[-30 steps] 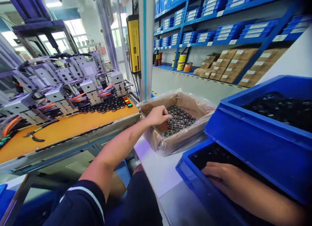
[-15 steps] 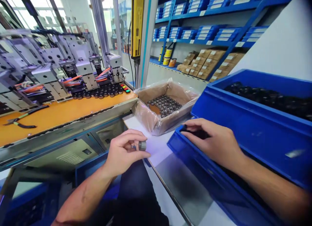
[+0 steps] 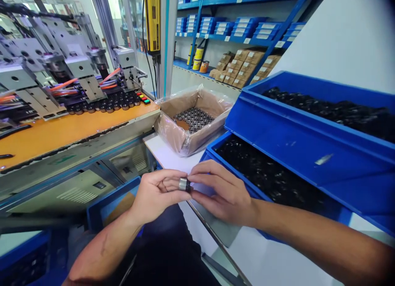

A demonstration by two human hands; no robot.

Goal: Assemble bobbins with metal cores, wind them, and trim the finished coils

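Thumb and fingers of my left hand (image 3: 154,197) pinch a short silver metal cylinder (image 3: 182,184). My right hand (image 3: 225,195) meets it from the right, its fingertips closed on a small black part (image 3: 188,185) that sits against the cylinder's right end. How far the two pieces fit into each other is hidden by my fingers. Behind my right hand lies the lower blue bin (image 3: 210,148), full of small black parts (image 3: 262,170). Above and partly over it, a larger blue bin (image 3: 296,133) holds more black pieces (image 3: 333,111).
A plastic-lined cardboard box (image 3: 197,143) with rows of metal parts (image 3: 196,118) stands beyond my hands. At left, a machine (image 3: 74,68) rises over an orange bench (image 3: 101,120) lined with dark round parts (image 3: 114,101). Blue shelves (image 3: 210,39) hold bins and cartons at the back.
My right hand has come out of the lower bin and moved left to the metal cylinder, bringing a black part. My left hand still holds the cylinder. The view has shifted rightward.
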